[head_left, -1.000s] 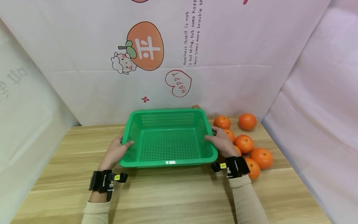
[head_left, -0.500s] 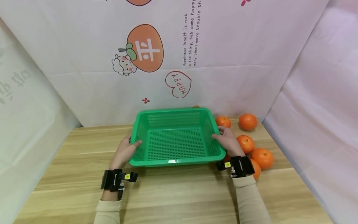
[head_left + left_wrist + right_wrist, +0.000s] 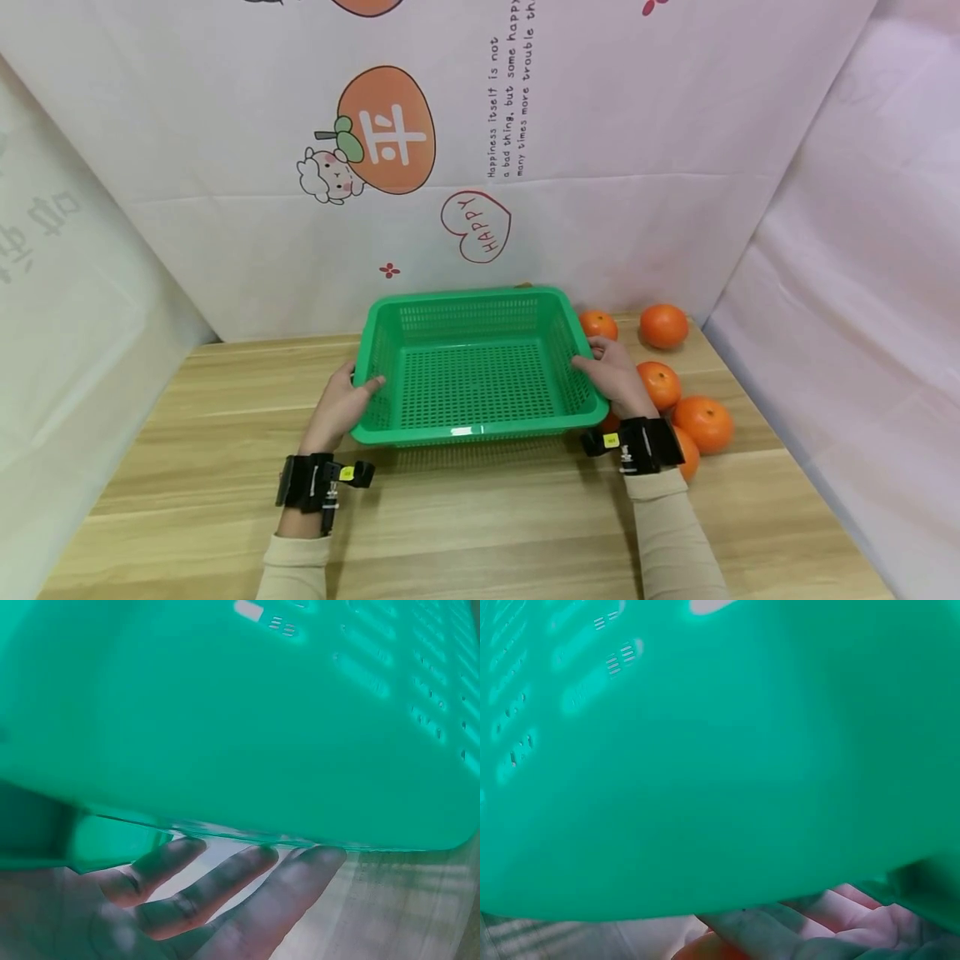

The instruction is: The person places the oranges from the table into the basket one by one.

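Pale wood-grain tabletop [image 3: 465, 529], bright oranges [image 3: 703, 423], grouped toward its right side

You are in what looks like a makeshift recording booth. The wood-grain table [image 3: 480, 517] before you is closed in by a printed cloth [image 3: 637, 125] at the back, with a cartoon fruit [image 3: 387, 130] and a "HAPPY" heart [image 3: 477, 227], and by pale left [image 3: 82, 225] and right [image 3: 847, 250] side cloths. Your black wrist cameras [image 3: 363, 475] fit filming. The green basket [image 3: 476, 383] and oranges [image 3: 702, 423] suit a kitchen, but the cloths hide whatever lies beyond.
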The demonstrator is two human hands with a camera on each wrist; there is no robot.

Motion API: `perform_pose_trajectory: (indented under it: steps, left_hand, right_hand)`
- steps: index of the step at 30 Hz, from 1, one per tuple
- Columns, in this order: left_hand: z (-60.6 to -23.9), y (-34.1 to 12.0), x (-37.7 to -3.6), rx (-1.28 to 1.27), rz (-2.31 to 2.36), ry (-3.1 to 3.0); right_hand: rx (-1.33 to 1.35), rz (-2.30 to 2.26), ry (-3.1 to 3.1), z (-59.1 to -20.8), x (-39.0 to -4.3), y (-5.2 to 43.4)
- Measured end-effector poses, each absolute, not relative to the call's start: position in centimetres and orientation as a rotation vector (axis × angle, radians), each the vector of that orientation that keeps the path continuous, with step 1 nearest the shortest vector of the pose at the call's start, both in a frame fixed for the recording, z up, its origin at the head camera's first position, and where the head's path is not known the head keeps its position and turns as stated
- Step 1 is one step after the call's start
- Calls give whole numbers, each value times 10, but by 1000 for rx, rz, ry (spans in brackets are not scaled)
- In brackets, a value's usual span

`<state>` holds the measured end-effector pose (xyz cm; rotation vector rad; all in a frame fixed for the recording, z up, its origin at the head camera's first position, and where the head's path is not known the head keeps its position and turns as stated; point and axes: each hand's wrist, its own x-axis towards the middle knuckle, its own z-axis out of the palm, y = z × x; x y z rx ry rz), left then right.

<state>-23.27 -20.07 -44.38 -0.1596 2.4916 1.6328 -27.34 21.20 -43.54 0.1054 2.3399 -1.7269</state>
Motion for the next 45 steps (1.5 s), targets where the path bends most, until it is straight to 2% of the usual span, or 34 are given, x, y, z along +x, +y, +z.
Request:
perform_pose_trajectory:
  steps: [14,27,45]
  left_hand:
    - [-442,-202,-228,-121,1799,2256]
    - [-451,-203,-236,-154,1935,2012]
    - [-457,-211,-237,-87,1938,1976]
  right_hand:
    - [63,-1531,2539,-436,-271,207]
    - [70,-1553,2478,-434,-277,213]
    - [-66,-1610,2594,-396,-249,246]
